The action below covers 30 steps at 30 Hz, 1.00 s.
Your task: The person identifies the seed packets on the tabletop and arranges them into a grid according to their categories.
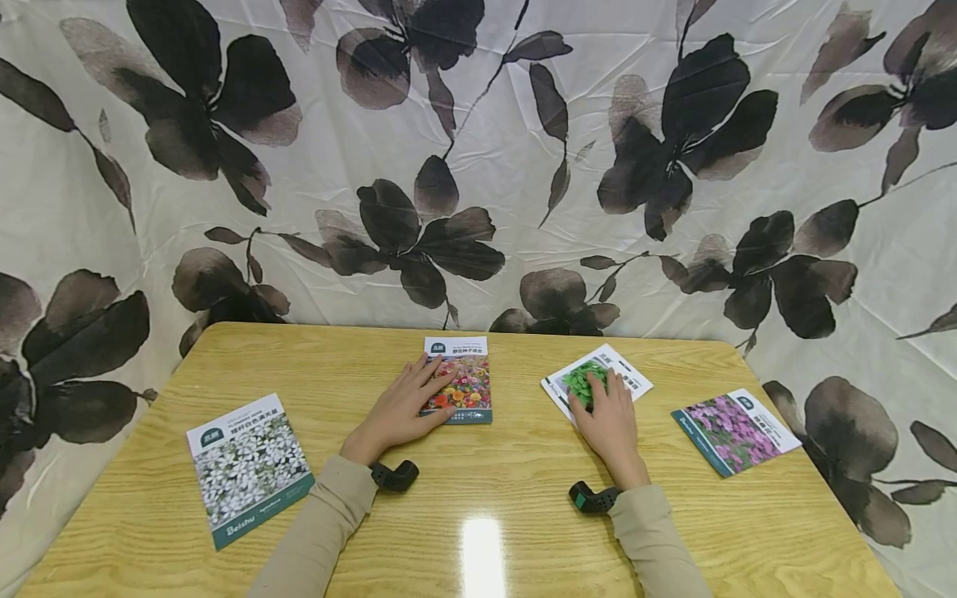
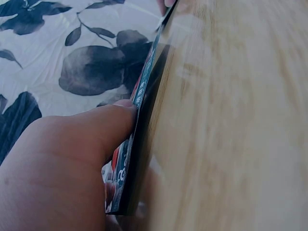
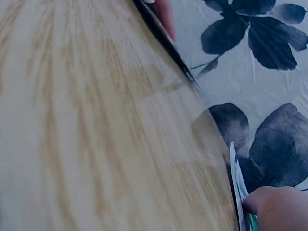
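Wood-grain desk (image 1: 523, 465) stands against a floral cloth (image 1: 478, 183). Left hand (image 1: 404, 407): fingers spread, resting on mixed-flower packet (image 1: 471, 384) near the far edge. Right hand (image 1: 611, 425): fingers loosely bent, resting on tilted green-leaf packet (image 1: 578, 382). White-flower packet (image 1: 250, 465), left, and pink-flower packet (image 1: 736, 432), right, lie untouched. Judgement: outer pair appear settled; inner pair, under the hands, seem unfinished.

Beige long sleeves (image 1: 325, 519), black wrist devices (image 1: 396, 476)
Cuffs (image 1: 355, 482) end just behind the bare hands (image 1: 404, 405); the devices are curved, the right one (image 1: 596, 499) bearing a green patch (image 1: 579, 497).
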Each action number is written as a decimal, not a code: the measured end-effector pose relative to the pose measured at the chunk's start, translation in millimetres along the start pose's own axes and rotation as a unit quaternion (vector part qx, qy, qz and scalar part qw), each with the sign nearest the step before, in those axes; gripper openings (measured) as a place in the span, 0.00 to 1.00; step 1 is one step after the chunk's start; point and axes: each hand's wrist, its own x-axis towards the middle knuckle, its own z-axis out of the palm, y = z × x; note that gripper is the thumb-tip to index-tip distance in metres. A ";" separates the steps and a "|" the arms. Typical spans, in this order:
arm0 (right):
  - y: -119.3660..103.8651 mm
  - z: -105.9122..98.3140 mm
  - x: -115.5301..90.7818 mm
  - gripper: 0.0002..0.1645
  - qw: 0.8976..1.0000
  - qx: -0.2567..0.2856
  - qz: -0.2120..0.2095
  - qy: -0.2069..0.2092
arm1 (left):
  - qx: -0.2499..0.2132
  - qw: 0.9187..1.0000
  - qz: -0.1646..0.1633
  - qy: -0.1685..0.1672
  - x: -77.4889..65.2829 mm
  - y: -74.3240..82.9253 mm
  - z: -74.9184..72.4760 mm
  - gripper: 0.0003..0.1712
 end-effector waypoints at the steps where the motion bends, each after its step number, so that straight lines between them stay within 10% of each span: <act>1: -0.1 -0.1 -0.2 0.38 1.000 0.001 -0.002 -0.002 | 0.000 1.000 -0.001 -0.001 0.0 0.1 -0.1 0.38; 30: -6.5 1.5 1.8 0.50 0.999 -0.015 -0.031 -0.024 | 0.002 1.000 -0.016 -0.018 0.3 -1.2 0.2 0.38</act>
